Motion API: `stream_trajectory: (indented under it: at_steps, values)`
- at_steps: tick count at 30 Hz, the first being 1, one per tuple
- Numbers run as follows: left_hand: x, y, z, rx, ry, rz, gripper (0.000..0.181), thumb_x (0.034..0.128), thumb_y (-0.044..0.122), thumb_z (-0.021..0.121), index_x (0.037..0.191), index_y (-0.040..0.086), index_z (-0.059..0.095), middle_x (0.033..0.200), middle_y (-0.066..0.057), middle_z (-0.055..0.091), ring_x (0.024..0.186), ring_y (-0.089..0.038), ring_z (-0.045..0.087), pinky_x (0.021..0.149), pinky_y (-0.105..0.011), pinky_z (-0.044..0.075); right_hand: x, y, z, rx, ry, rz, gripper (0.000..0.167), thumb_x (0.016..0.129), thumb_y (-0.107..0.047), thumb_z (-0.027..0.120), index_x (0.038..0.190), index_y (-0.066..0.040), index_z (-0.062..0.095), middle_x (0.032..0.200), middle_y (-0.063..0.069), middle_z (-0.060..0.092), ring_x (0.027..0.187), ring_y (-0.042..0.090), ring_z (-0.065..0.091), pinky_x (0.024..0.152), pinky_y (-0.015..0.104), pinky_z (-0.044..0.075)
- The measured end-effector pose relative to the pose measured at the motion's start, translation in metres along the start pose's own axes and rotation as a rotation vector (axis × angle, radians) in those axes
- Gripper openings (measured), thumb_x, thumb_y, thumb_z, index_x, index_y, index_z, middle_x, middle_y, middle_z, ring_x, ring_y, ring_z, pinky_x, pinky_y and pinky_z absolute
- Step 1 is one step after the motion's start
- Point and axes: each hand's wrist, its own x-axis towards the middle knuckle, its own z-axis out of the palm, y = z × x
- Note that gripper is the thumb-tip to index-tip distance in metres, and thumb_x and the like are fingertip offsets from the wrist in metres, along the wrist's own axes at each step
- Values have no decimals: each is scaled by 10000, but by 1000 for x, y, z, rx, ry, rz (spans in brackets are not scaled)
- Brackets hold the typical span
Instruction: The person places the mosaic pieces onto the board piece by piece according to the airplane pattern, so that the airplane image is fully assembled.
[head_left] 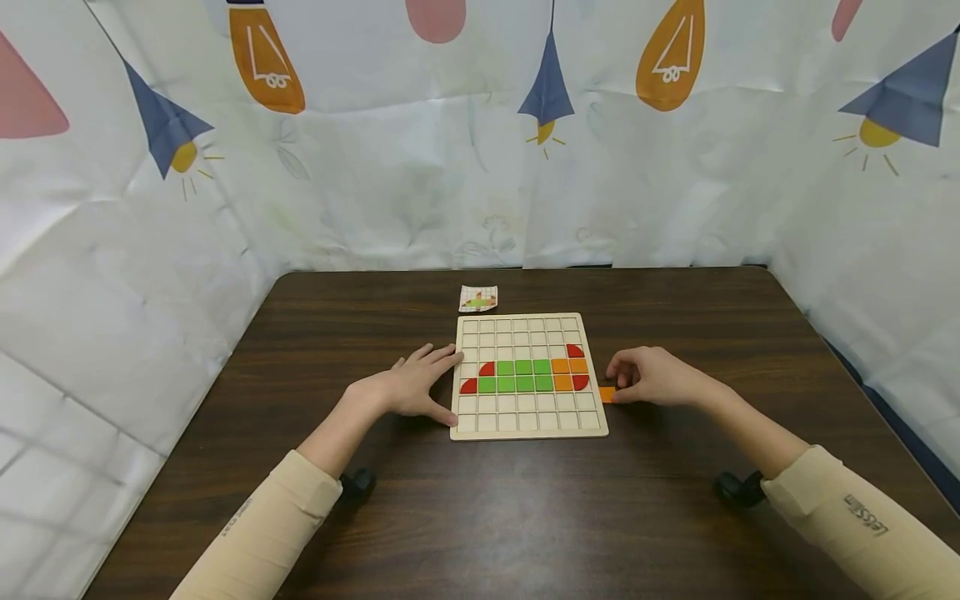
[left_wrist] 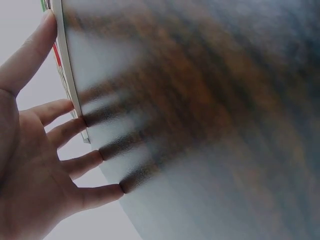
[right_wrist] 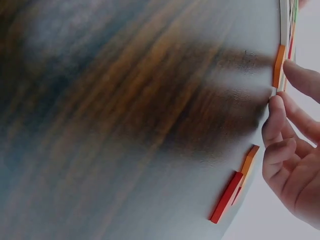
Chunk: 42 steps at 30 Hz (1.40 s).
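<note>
A pale wooden grid board [head_left: 525, 425] lies on the table, its cells partly filled with red, green and orange tiles. My left hand [head_left: 412, 385] rests at the board's left edge with fingers spread; the thumb and fingertips touch the rim, as the left wrist view [left_wrist: 45, 165] also has it. At the board's right edge, my right hand [head_left: 660, 379] pinches an orange tile [head_left: 607, 395] between thumb and forefinger. In the right wrist view this orange tile [right_wrist: 279, 67] sits against the board's side, with the other fingers curled.
A small picture card [head_left: 478, 298] lies behind the board, printed with a coloured grid pattern. Beyond the right hand, the right wrist view has a loose red tile [right_wrist: 226, 197] and an orange piece [right_wrist: 249, 161] on the dark wooden table [head_left: 525, 517]. Patterned cloth [head_left: 465, 192] hangs around it.
</note>
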Motion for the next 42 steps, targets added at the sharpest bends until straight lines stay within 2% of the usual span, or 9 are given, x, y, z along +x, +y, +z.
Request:
stream_trajectory:
  at_steps: [16,26,32,42]
  values:
    - [0,-1,0,-3,0,5,1070,834,533,827,1646,131,258,1702,-122,150,1548,-424,49,1136,-738,126,2,1,1,-49,-46,-5,210,838,-129,854,965,-93,691,824,-7,600,738,155,531,670,327,464]
    - [0,0,0,-7,-3,7,1073,832,531,830,1646,130,259,1703,-120,149,1548,-426,42,1136,-739,122,0,-3,0,-50,-68,-8,163,869,-86,777,985,-54,666,751,-31,600,652,137,541,625,303,478]
    - [-1,0,0,-1,-4,-1,1080,827,539,831,1649,144,254,1705,-105,146,1550,-416,42,1139,-734,123,3,-5,-7,-86,-52,21,174,881,-93,772,1009,-46,665,810,-20,631,698,149,568,661,325,509]
    - [0,-1,1,-4,-2,3,1084,821,547,833,1649,149,258,1705,-100,148,1551,-413,41,1141,-731,124,14,-14,-13,-79,-8,-25,190,872,-85,778,1018,-21,674,838,-16,662,751,149,602,690,329,533]
